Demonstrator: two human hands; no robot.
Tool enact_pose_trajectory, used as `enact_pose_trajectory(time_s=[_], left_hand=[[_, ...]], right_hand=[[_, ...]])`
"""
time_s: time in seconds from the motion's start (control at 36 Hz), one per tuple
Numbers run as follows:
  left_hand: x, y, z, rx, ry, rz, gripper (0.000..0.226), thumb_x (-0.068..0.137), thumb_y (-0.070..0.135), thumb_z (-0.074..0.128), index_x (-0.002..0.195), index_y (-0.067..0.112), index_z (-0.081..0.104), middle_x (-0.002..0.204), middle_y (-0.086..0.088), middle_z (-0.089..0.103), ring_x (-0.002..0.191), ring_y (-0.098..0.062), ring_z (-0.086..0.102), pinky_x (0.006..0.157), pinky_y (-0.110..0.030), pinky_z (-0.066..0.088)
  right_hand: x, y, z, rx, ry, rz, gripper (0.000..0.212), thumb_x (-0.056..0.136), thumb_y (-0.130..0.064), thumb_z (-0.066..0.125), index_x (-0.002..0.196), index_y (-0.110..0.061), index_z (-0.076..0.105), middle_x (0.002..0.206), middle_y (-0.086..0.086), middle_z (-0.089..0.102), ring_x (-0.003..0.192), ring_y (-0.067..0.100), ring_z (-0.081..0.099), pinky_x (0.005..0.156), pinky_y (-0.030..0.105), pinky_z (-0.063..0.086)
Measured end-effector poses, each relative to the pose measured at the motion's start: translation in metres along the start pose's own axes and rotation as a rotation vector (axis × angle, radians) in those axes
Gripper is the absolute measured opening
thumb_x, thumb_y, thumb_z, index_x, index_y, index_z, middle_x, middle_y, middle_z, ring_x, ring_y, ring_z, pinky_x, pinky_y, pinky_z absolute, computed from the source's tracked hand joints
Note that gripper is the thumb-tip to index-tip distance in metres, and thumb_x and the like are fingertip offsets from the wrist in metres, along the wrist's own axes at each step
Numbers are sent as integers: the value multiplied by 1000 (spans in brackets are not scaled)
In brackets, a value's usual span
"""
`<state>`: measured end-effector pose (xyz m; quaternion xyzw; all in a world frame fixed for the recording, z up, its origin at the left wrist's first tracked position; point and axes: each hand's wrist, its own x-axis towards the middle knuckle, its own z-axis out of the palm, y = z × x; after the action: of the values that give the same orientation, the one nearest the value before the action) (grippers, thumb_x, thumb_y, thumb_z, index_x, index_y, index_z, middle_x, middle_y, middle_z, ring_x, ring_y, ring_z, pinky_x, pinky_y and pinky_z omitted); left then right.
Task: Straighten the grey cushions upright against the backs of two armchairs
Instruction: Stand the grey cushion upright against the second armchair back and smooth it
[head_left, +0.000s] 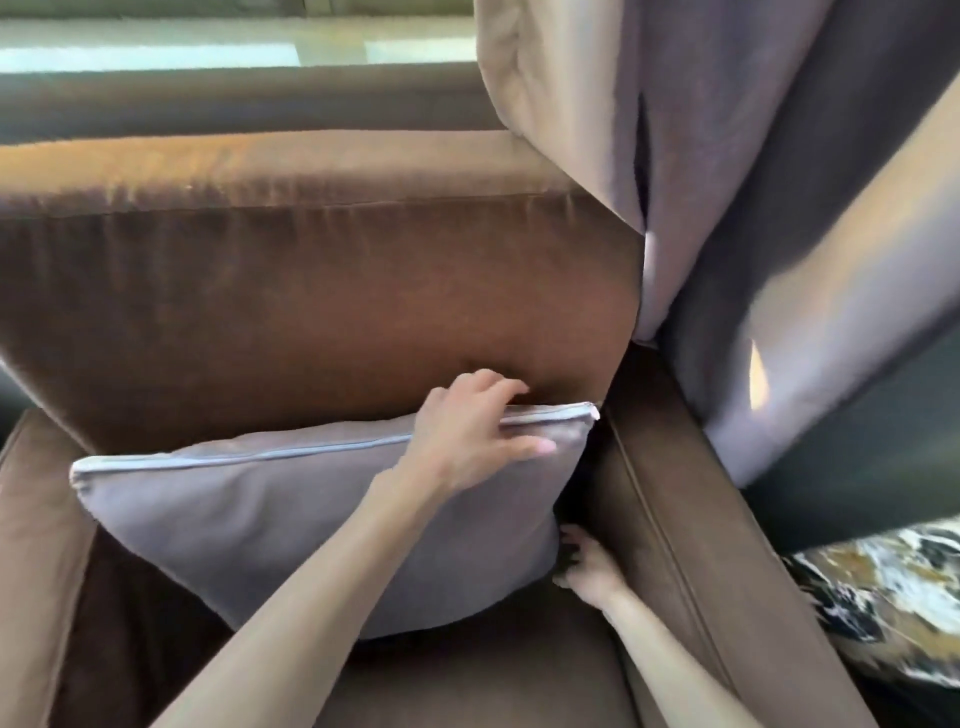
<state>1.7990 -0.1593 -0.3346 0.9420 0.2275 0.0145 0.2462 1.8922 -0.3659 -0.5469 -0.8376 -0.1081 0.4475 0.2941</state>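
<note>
We see a bright window (234, 47) behind, heavy grey-beige curtains (753, 208) hanging at right, and dark gold-veined marble floor (893, 597) below.

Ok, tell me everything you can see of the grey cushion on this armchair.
The grey cushion is square and soft, of matte woven-looking fabric, with a paler piped seam along its top edge. It stands on the seat, leaning against the brown armchair's backrest, tilted so its right corner sits higher. It is pushed toward the right armrest. The left hand grips its top edge near that corner; the right hand touches its lower right side.
</note>
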Motion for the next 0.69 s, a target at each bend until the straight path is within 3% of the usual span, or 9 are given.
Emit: enact_pose_trajectory(time_s=[0.08, 0.19, 0.31, 0.39, 0.5, 0.58, 0.69], left_hand=[[27, 18, 19, 99, -84, 32, 46, 84, 65, 62, 116, 33, 66, 118, 12, 61, 122, -15, 51, 91, -40, 35], [39, 21, 27, 11, 88, -12, 27, 82, 54, 70, 92, 29, 72, 91, 10, 61, 96, -14, 57, 70, -33, 33], [40, 15, 27, -100, 304, -53, 17, 81, 46, 73, 83, 29, 70, 79, 10, 56, 80, -8, 51, 58, -28, 30], [36, 14, 27, -32, 372, -1, 15, 80, 41, 75, 83, 27, 75, 79, 10, 60, 83, -9, 53, 60, -31, 30], [32, 15, 23, -69, 307, 4, 16, 80, 41, 76, 86, 26, 77, 83, 8, 64, 91, -12, 54, 67, -34, 40], [23, 18, 15, -36, 205, 83, 23, 88, 42, 71, 103, 26, 76, 102, 9, 69, 104, -18, 57, 81, -40, 47], [-11, 18, 3, -19, 258, 95, 33, 97, 39, 62, 122, 19, 69, 125, 2, 68, 117, -25, 57, 94, -47, 47]], right_hand=[[14, 2, 13, -69, -60, -11, 78, 80, 1, 76, 149, -10, 43, 141, 11, 58, 131, 32, 55, 100, 37, 50], [17, 3, 18, -364, 23, 25, 54, 88, -41, 71, 135, -20, 55, 136, 10, 61, 128, 33, 56, 90, 32, 46], [22, 16, 27, -464, 121, 42, 36, 96, -36, 53, 129, -23, 55, 148, 9, 49, 137, 29, 46, 109, 30, 34], [28, 22, 29, -483, 133, 36, 37, 99, -27, 44, 135, -24, 52, 154, 8, 43, 146, 25, 36, 119, 34, 23], [27, 16, 21, -422, 133, 39, 35, 96, -34, 55, 129, -23, 58, 143, 10, 54, 133, 32, 50, 109, 35, 38], [18, 12, 11, -384, 27, 5, 56, 82, -48, 73, 129, -21, 61, 135, 12, 61, 129, 34, 55, 103, 39, 47], [-9, 3, 0, -322, 92, -91, 49, 81, -34, 78, 121, -10, 63, 123, 18, 68, 116, 34, 64, 94, 42, 54]])
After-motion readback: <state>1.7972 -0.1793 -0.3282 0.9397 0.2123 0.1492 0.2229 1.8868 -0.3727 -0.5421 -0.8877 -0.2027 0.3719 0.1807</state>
